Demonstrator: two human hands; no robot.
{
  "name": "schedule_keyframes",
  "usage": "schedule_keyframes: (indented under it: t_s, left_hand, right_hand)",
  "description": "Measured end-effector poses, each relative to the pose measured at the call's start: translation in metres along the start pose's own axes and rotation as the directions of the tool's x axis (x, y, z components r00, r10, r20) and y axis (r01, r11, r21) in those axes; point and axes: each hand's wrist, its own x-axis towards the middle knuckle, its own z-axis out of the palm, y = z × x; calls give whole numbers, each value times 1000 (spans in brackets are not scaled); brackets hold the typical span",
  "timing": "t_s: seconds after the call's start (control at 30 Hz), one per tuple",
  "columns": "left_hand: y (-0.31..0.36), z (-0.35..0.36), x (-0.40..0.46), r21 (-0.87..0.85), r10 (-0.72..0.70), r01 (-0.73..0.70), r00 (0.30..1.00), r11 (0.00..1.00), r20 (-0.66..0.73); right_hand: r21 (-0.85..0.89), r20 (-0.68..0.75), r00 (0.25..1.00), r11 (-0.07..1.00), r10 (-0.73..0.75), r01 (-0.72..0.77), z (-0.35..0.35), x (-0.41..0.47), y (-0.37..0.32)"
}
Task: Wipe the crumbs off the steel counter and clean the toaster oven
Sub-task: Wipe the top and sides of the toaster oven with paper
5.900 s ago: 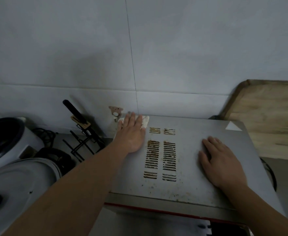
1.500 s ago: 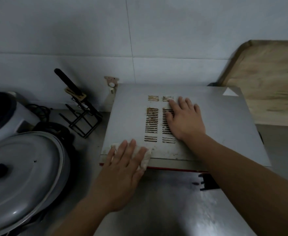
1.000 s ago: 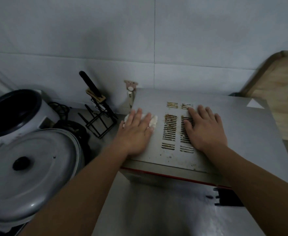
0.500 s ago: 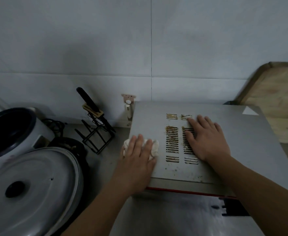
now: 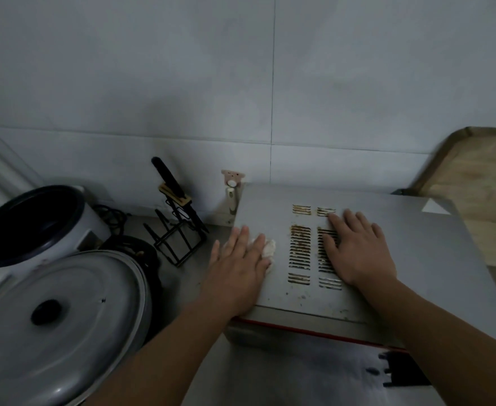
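While I look down over both forearms, the steel counter (image 5: 284, 382) lies nearest, with a big domed pot lid (image 5: 56, 326) at near left. Just beyond, the toaster oven (image 5: 416, 259) sits on the counter, its red-trimmed front edge facing me and its long axis running left to right. My left hand (image 5: 235, 273) lies flat, fingers straight, pressing a white cloth (image 5: 268, 249) onto the oven's top near its left edge. My right hand (image 5: 358, 250) rests open, fingers spread, over the rusty vent slots (image 5: 299, 247). Farther left stand a rice cooker (image 5: 35, 227) and a black wire rack (image 5: 179, 238) against the tiled wall (image 5: 240, 83); a wooden board (image 5: 481, 183) leans at far right.
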Motion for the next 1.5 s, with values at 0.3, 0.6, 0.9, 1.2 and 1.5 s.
schedule_keyframes:
  t_s: [0.3, 0.6, 0.9, 1.2, 1.5]
  left_hand:
    - [20, 3, 23, -43, -164, 163, 986, 986, -29]
    - [24, 2, 19, -87, -238, 235, 971, 968, -23]
    - [13, -5, 5, -135, -144, 131, 985, 982, -93]
    - [-32, 6, -21, -413, -92, -13, 968, 911, -234]
    - [-29, 6, -22, -805, -226, 42, 967, 592, -116]
  right_hand:
    - [40, -2, 1000, 999, -14, 14, 1, -1, 3]
    - [71, 2, 1000, 997, -30, 29, -2, -3, 4]
    - [71, 8, 1000, 997, 0, -1, -7, -6, -1]
    - [-55, 57, 996, 997, 62, -59, -16, -3, -14]
    - [1, 26, 999, 999, -37, 37, -29, -1, -106]
